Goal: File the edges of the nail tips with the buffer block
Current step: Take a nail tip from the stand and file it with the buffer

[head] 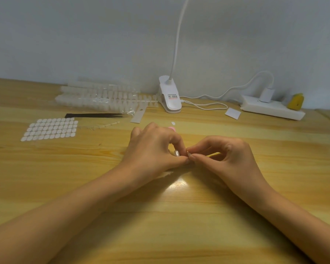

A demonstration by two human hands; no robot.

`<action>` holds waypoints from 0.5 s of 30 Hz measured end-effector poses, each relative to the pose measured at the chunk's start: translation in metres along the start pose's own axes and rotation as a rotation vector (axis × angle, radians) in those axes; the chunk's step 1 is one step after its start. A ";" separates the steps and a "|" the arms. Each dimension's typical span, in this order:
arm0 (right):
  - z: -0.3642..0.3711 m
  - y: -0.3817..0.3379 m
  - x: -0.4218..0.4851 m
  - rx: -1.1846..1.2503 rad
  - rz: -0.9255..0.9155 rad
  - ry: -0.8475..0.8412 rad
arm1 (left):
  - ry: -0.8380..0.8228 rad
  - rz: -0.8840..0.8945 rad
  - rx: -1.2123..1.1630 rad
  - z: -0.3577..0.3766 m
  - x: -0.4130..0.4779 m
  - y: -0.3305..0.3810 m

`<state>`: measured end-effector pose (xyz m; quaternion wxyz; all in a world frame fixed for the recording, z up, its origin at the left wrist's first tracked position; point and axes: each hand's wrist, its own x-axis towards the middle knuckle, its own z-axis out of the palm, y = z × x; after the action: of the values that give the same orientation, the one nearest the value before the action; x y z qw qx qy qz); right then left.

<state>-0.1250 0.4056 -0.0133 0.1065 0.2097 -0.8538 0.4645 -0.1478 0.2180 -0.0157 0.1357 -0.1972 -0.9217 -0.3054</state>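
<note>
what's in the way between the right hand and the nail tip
Nothing visible. The left hand pinches the nail tip, and the right hand, pinching a thin yellow strip, has its fingertips against the left's, beside the tip. Whether that strip is the buffer is unclear.

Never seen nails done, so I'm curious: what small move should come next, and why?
Probably the right hand should reach for the pink buffer block: both hands' fingertips meet at the clear nail tip, while the block peeks behind the left hand, apparently unheld.
</note>
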 end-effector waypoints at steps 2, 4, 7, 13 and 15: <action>0.000 -0.001 0.000 -0.003 0.018 -0.011 | -0.002 0.003 0.009 0.000 0.000 0.001; 0.000 -0.002 0.001 -0.009 0.028 -0.014 | -0.003 0.011 0.021 -0.001 0.000 0.002; -0.001 0.000 0.002 -0.007 0.060 -0.018 | -0.006 0.011 0.019 -0.002 -0.001 0.003; 0.001 0.001 0.006 0.151 0.136 0.010 | 0.008 0.001 0.014 -0.001 -0.003 0.003; 0.003 0.000 0.009 0.198 0.179 0.012 | 0.019 0.003 0.010 -0.001 -0.003 0.002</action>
<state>-0.1331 0.4006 -0.0119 0.0485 0.1392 -0.8184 0.5554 -0.1443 0.2187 -0.0151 0.1456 -0.1949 -0.9216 -0.3023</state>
